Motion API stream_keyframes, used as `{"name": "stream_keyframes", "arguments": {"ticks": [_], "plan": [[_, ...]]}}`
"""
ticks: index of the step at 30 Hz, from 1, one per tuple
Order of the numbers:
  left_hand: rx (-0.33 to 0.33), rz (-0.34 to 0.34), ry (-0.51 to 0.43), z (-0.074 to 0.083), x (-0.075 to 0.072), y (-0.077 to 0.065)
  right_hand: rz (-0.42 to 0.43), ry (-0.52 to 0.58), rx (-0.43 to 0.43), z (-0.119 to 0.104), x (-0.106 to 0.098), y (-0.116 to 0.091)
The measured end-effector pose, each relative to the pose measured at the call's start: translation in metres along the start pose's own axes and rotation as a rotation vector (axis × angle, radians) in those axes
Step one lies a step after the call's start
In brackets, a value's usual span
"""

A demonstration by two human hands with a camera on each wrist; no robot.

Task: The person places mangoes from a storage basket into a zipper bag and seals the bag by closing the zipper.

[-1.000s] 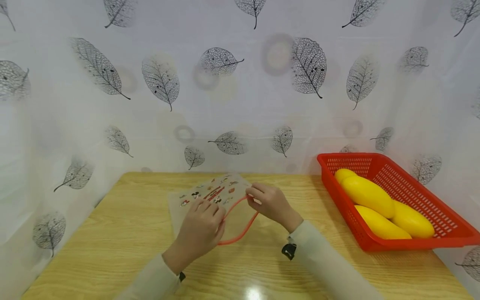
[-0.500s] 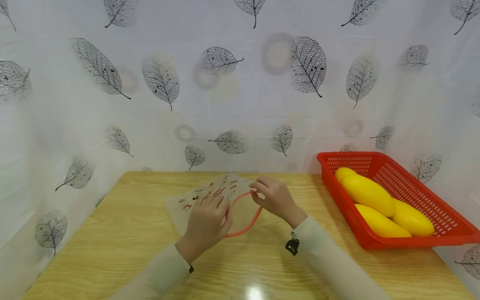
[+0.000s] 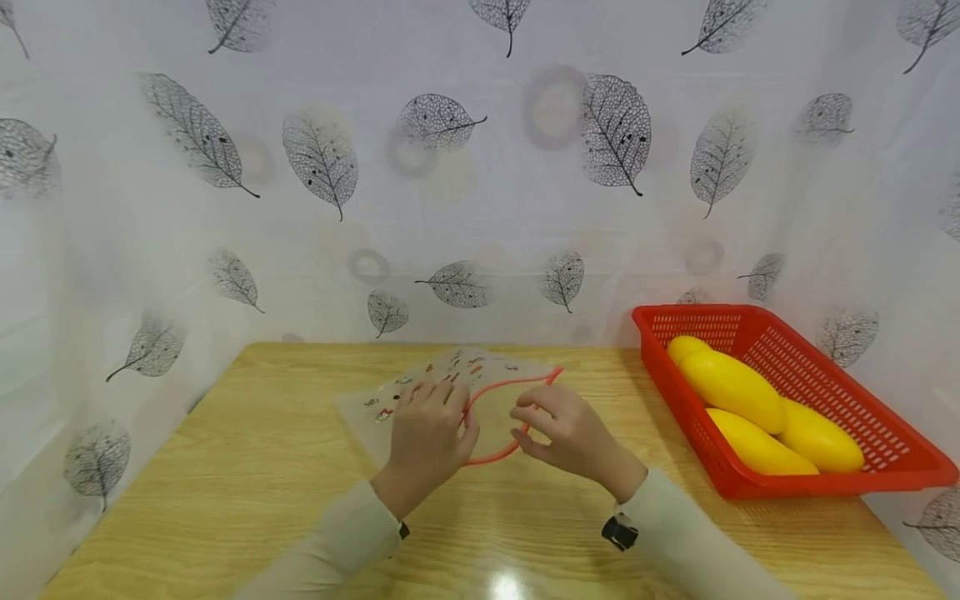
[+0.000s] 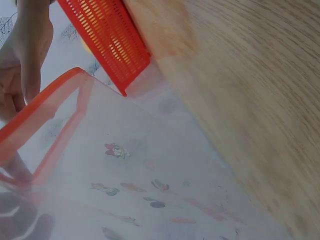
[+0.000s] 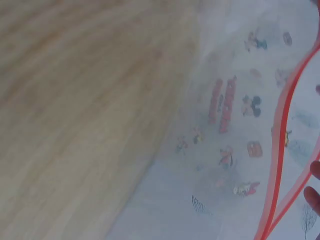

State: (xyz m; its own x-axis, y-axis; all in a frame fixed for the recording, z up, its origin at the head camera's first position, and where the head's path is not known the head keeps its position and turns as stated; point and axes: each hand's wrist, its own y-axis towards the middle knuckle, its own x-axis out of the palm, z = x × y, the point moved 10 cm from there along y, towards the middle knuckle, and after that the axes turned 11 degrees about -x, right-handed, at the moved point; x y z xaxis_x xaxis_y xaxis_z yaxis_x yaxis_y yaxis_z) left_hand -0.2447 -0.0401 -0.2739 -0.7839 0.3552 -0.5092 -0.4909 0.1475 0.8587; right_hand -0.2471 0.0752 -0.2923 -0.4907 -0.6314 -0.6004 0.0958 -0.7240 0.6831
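Translucent, red-edged plastic pouch (image 3: 480, 372), centre of head frame. Left hand (image 3: 426, 440): fingers grasp the pouch's rim. Right hand (image 3: 576, 435): fingers free, loosely curved. Red lettering (image 5: 227, 105) shows plain only in right-wrist view.

Even light leaves a white glare on the tabletop (image 3: 225, 467); both wrist views look dimmer and blurrier.

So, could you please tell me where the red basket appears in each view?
Head: the red basket is at the right, middle to lower.
Left wrist: top, left of centre, cut off by the edge.
Right wrist: not in it.
Shared landmark: the printed bag with the red rim.
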Motion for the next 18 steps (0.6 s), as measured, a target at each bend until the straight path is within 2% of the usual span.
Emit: {"name": "stream_keyframes", "arguments": {"ticks": [4,9,13,18], "plan": [[-0.011,-0.006,-0.002,0.001,0.0,0.001,-0.07,0.026,-0.083,-0.016,0.009,-0.003],[-0.017,-0.015,-0.003,0.001,-0.001,0.002,-0.132,0.025,-0.117,-0.019,0.019,-0.009],[-0.013,-0.02,0.012,0.0,-0.002,0.001,-0.152,0.022,-0.145,-0.021,0.025,-0.013],[0.013,-0.033,0.024,0.0,-0.003,-0.001,-0.135,0.039,-0.176,-0.022,0.026,-0.012]]}}
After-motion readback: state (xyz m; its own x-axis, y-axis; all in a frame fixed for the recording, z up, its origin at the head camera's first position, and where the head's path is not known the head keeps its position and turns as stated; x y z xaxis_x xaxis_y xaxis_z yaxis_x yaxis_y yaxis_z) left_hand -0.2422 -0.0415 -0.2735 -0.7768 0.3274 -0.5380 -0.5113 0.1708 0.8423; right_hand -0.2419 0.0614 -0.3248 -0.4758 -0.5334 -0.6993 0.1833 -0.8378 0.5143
